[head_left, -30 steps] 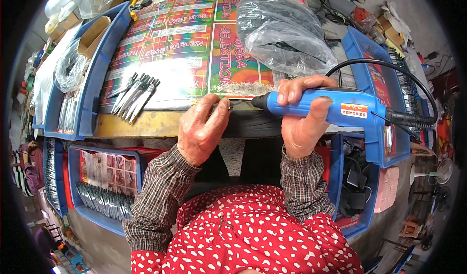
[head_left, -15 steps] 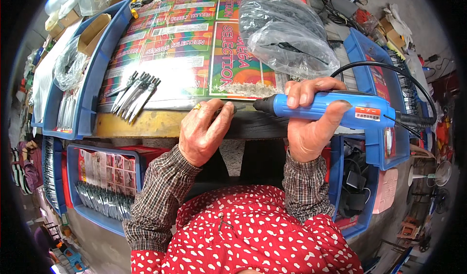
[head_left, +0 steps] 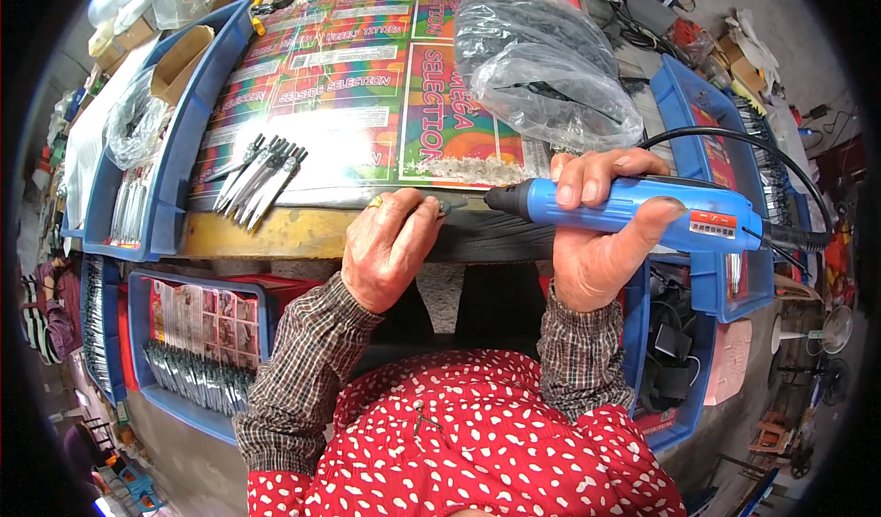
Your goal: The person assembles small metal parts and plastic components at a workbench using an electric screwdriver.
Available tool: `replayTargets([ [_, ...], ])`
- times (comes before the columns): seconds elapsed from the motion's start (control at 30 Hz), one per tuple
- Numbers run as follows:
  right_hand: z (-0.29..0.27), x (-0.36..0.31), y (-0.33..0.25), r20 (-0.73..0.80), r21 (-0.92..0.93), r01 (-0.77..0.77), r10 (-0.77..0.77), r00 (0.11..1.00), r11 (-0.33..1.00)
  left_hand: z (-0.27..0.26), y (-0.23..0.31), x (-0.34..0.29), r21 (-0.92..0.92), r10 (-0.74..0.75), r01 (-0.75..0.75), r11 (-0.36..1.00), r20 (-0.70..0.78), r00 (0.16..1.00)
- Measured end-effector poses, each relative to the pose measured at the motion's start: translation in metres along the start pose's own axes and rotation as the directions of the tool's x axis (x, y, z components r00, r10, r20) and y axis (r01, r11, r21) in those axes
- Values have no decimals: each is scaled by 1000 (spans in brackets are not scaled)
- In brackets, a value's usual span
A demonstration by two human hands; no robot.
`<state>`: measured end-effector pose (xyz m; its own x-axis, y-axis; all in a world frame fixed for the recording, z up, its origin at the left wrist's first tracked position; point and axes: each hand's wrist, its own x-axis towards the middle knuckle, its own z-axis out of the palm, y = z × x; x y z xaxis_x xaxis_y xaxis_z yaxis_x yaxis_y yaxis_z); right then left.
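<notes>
In my right hand (head_left: pixel 587 265) is a corded blue electric screwdriver (head_left: pixel 642 207), lying level with its black nose to the left, fingers over the top and thumb below. My left hand (head_left: pixel 390 251) is closed in a pinch at the table's front edge. A small dark piece (head_left: pixel 447 207) sticks out from its fingertips towards the screwdriver's nose; most of it is hidden, so its kind is unclear. Slim silver pen-like sticks with black ends (head_left: pixel 262 179) lie in a loose bunch on the table, left of my left hand.
Colourful printed sheets (head_left: pixel 340 77) cover the table (head_left: pixel 225 234). A clear plastic bag of dark items (head_left: pixel 551 67) rests at the back. Blue bins stand left (head_left: pixel 165 223), right (head_left: pixel 679 104) and below, one (head_left: pixel 197 407) full of similar sticks. The screwdriver's black cord (head_left: pixel 771 136) loops right.
My right hand and the screwdriver have shifted slightly right, so the nose is a bit farther from my left fingertips. My left hand keeps its pinch, almost in place.
</notes>
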<state>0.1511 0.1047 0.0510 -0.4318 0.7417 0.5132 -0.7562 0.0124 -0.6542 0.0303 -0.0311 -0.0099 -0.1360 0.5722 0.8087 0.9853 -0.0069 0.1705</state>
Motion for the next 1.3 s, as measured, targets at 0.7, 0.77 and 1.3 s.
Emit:
replayTargets([
  [0.7,8,3,-2,47,31,21,-23,999,999,0,1,3,-28,36,-35,999,1,999],
  [0.77,10,1,-1,56,37,13,-15,998,999,0,1,3,-32,9,-9,999,9,1000],
  [1.3,11,-4,5,72,59,-18,13,997,998,0,-1,3,-22,41,-41,999,8,999],
])
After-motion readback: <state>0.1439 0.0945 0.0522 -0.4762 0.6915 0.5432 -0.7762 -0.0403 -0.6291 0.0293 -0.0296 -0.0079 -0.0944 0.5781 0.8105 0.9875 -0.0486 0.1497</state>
